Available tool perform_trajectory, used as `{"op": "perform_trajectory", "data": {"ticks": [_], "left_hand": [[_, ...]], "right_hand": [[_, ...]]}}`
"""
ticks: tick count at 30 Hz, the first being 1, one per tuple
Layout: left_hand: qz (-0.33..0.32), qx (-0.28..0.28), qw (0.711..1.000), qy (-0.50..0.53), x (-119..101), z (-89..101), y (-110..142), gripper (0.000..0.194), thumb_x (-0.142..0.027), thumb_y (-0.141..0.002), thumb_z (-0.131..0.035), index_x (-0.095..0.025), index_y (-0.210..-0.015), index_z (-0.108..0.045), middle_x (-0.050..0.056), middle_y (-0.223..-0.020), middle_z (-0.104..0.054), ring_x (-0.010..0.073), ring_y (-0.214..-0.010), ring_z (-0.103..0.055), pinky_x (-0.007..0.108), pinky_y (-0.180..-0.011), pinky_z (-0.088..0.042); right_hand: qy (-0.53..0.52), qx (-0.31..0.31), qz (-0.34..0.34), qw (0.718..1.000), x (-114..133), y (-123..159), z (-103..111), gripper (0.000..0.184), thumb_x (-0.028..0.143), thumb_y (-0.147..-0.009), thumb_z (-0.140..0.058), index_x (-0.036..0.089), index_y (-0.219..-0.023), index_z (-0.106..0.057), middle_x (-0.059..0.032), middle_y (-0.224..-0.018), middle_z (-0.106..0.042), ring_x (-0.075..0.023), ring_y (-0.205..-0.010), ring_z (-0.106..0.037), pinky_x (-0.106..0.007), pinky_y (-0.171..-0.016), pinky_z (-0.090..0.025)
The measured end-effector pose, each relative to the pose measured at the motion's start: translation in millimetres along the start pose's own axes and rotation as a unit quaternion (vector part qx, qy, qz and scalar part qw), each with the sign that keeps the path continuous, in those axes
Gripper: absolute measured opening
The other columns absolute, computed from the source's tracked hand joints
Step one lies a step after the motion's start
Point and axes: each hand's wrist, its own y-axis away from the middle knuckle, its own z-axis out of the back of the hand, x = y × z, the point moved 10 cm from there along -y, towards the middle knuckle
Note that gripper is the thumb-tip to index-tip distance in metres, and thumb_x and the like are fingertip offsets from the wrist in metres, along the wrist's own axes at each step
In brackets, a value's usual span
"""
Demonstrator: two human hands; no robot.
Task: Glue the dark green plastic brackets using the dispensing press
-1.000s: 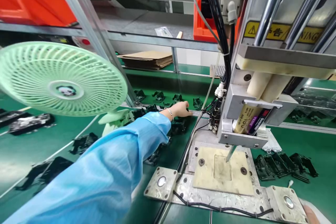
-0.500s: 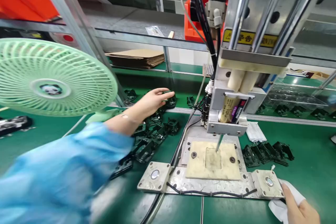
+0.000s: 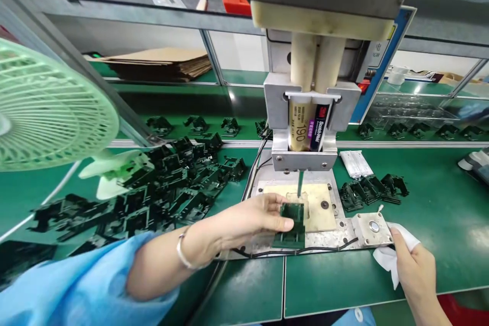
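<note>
My left hand [image 3: 252, 220] is closed on a dark plastic part [image 3: 291, 224], holding it at the front of the beige fixture plate [image 3: 320, 207] under the dispenser's needle [image 3: 300, 185]. My right hand [image 3: 411, 270] grips a white cloth [image 3: 386, 257] beside the round metal button [image 3: 373, 226] on the right of the base plate. The glue cartridge [image 3: 305, 128] sits in the machine head right above the fixture.
A heap of dark plastic parts [image 3: 168, 188] lies left of the machine, and a short row of them [image 3: 372, 190] right of it. A green fan [image 3: 46, 112] stands at the left. More parts [image 3: 198, 123] sit on the far belt. White packets [image 3: 355, 163] lie near the machine.
My left hand came back from the far belt with a dark part and now holds it at the fixture. The view swung right and down; my right hand came further into view.
</note>
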Motion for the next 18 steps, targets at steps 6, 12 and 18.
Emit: {"op": "perform_trajectory", "data": {"ticks": [6,12,18], "left_hand": [[-0.099,0.020,0.993,-0.059,-17.5,-4.8,-32.6,0.063,-0.029,-0.057,-0.096,-0.021,-0.105,-0.056,0.002,-0.092,-0.064,0.0193,-0.088,-0.064,0.037,-0.087,-0.055],[-0.209,-0.055,0.949,-0.229,-18.3,3.2,-26.8,0.073,-0.041,-0.064,-0.089,-0.025,-0.126,-0.054,0.006,-0.107,-0.061,0.0232,-0.095,-0.062,0.043,-0.092,-0.055],[-0.215,-0.300,0.898,-0.242,-36.5,81.6,56.2,0.074,-0.056,-0.051,-0.091,-0.029,-0.118,-0.076,0.010,-0.133,-0.064,0.0414,-0.125,-0.055,0.048,-0.107,-0.048]], "right_hand": [[-0.020,0.001,0.001,1.000,5.1,3.2,-2.6,0.048,0.063,-0.070,-0.071,0.016,-0.069,-0.077,-0.0101,-0.067,-0.072,-0.0265,-0.060,-0.067,-0.029,-0.047,-0.049],[-0.039,-0.002,-0.028,0.999,7.3,5.7,-0.8,0.055,0.064,-0.065,-0.073,0.013,-0.084,-0.081,-0.0098,-0.076,-0.076,-0.0278,-0.072,-0.071,-0.028,-0.055,-0.052],[-0.062,0.014,-0.068,0.996,22.5,10.4,-3.0,0.068,0.067,-0.061,-0.080,0.010,-0.099,-0.080,-0.0094,-0.082,-0.077,-0.0301,-0.077,-0.072,-0.031,-0.057,-0.055]]}}
